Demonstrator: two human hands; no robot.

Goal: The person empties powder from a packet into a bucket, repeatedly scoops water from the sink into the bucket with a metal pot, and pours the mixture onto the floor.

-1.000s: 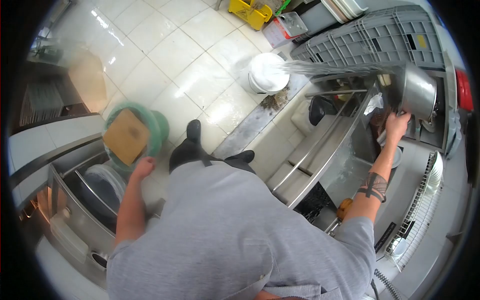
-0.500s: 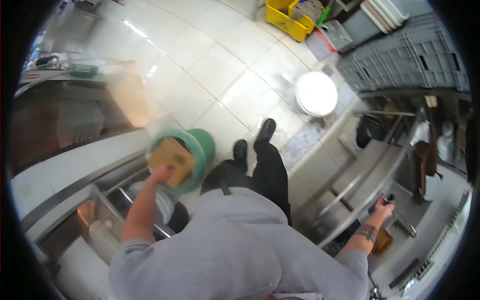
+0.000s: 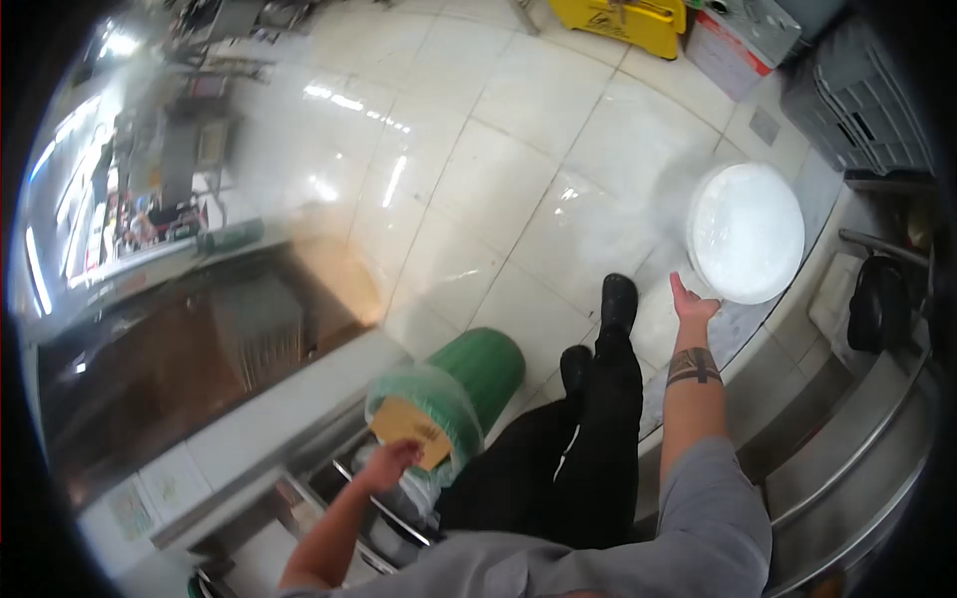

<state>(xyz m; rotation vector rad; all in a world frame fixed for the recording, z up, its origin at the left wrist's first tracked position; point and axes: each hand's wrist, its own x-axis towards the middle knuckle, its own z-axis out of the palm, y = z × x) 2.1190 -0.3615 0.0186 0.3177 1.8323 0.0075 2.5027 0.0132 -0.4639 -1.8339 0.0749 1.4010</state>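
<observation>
My right hand [image 3: 695, 301] reaches toward the near left side of a round white bucket [image 3: 748, 234] on the floor. One finger is stretched out, and nothing shows in the hand. Whether it touches the bucket is unclear. My left hand [image 3: 394, 462] appears just in front of a piece of cardboard [image 3: 411, 431], its fingers curled with nothing visible in them. That cardboard lies in the lined mouth of a green bin [image 3: 485, 374].
Wet-looking tiles [image 3: 518, 159] cover the floor. At the top are a yellow mop bucket [image 3: 628, 22] and a red-and-white box [image 3: 725, 55]. Grey crates [image 3: 862, 100] stand upper right, above a metal shelf unit [image 3: 847, 448]. A counter [image 3: 269, 419] runs along the left.
The view has swung left and nearer the floor. My right hand has gone from the metal pot at the sink to beside the white bucket. Water no longer pours into the bucket.
</observation>
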